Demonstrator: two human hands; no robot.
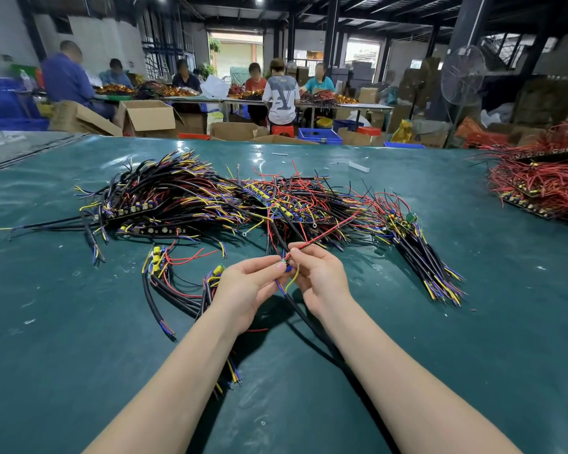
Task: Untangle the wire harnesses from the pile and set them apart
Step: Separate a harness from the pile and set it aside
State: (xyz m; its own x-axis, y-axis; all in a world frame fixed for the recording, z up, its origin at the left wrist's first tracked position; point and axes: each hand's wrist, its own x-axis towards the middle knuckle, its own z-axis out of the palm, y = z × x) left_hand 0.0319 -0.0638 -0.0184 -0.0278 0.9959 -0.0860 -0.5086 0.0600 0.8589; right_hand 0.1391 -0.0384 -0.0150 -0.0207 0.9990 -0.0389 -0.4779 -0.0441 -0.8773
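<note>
- Both hands hover just above the green worktop (79,355), in front of the near edge of the pile (276,201).
- Left hand (246,283): thumb and forefinger pinch the small component end of one harness (287,267); the other fingers are loosely curled.
- Right hand (322,276): fingers (300,253) pinch the same harness right beside the left hand's grip, at the root of its red wire (328,232).
- Blue and yellow leads loop down between the two hands. A black cable (304,317) trails back toward the person.
- The red wire runs up and to the right, into the tangle of black, red, yellow and blue leads.
- A few separated harnesses (174,283) lie loose just left of the left hand. A straighter bundle (423,253) lies on the right side of the pile.
- A separate red heap (545,181) sits well apart, far right.
- Step in hand, as I judge it: one harness is partly drawn out, with its red lead not yet free.
- The next move calls for tracing that red lead and easing it out past crossing wires rather than tugging. The harness then goes beside the separated ones.
- Most of the pile is unsorted.
</note>
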